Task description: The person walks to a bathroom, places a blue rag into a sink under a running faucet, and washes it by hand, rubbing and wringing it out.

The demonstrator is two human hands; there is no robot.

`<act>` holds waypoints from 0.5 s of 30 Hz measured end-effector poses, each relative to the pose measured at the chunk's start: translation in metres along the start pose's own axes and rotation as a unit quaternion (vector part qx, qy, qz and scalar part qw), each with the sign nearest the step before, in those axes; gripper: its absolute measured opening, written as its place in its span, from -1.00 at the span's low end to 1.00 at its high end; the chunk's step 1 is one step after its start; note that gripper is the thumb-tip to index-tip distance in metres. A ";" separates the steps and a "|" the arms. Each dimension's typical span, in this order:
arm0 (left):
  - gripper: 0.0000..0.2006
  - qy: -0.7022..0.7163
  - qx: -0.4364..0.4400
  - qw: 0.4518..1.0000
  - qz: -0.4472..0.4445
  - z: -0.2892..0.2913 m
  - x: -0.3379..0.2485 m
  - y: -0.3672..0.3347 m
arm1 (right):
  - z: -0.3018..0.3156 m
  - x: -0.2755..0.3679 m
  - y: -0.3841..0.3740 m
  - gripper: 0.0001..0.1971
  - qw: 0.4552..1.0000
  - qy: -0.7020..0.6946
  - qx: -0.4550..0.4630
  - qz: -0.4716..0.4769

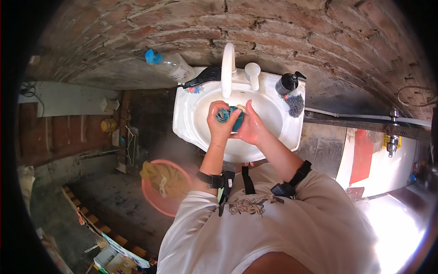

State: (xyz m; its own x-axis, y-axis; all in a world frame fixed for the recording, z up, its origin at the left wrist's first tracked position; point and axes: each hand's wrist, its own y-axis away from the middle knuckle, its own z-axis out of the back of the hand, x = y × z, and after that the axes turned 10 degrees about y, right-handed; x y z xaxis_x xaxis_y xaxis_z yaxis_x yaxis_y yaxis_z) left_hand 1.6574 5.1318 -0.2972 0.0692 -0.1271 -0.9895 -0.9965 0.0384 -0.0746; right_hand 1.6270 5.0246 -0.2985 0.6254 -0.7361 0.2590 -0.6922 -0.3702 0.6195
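Over the bowl of the white sink (273,118), both my hands are closed around a bunched teal cloth (237,124). My left hand (218,125) grips its left end, where the rolled folds stick out past the fingers. The right hand (252,128) presses the cloth from the other side, its palm turned toward it and its thumb pointing up. A small pale patch shows at the top of the bundle; I cannot make out what it is. Just beyond my hands, the white curved faucet (227,68) hangs over the bowl.
On the sink's back ledge are a white faucet lever (252,75), a black pump bottle (287,85), a dark mesh scrubber (295,106) and a long black object (206,76). A clear bottle with a blue cap (171,65) leans at left. A pink basin (157,206) with brownish cloth sits lower left.
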 end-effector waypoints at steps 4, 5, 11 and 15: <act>-0.70 -0.070 -0.037 0.994 -0.071 -0.017 -0.003 0.022 | 0.003 -0.012 -0.027 -0.61 0.993 -0.084 -0.056 0.056; -0.73 -0.044 -0.055 0.996 -0.049 -0.019 0.000 0.025 | 0.009 -0.015 -0.035 -0.70 0.988 -0.078 -0.094 0.094; -0.79 0.359 -0.230 0.863 0.271 -0.017 0.001 0.022 | -0.003 -0.026 -0.037 -0.86 0.833 0.279 -0.347 0.329; -0.71 0.471 -0.228 0.762 0.381 0.001 0.024 0.021 | -0.013 -0.023 -0.021 -0.90 0.602 0.564 -0.274 0.495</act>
State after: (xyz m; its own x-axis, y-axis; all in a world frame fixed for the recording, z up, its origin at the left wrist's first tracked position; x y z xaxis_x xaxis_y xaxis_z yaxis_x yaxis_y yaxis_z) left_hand 1.6382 5.1305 -0.3226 -0.3877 -0.9041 -0.1795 -0.6579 0.1351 0.7409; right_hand 1.6320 5.0570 -0.3080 0.0637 0.5248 0.8488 -0.8973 0.4025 -0.1815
